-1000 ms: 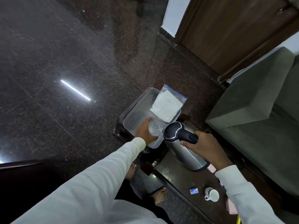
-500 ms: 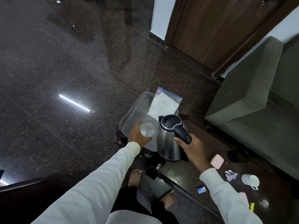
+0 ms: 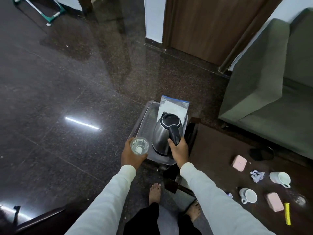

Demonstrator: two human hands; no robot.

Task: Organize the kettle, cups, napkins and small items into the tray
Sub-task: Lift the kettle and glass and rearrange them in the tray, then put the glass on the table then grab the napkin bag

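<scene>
No legible text or labels anywhere

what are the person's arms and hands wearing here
Both arms are covered by long, loose sleeves in a pale white or off-white cloth, with plain cuffs that end at the wrists. The left hand and right hand are bare: no gloves, and no rings, watch or bracelets that I can make out. The sleeves show no print or markings.

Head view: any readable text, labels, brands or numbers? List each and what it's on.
None can be read.
kettle: no legible brand on lid or handle.
napkin bag: blue strip on top, no readable print.
small blue packet: too small and blurred.
yellow item: no legible marking.
</scene>
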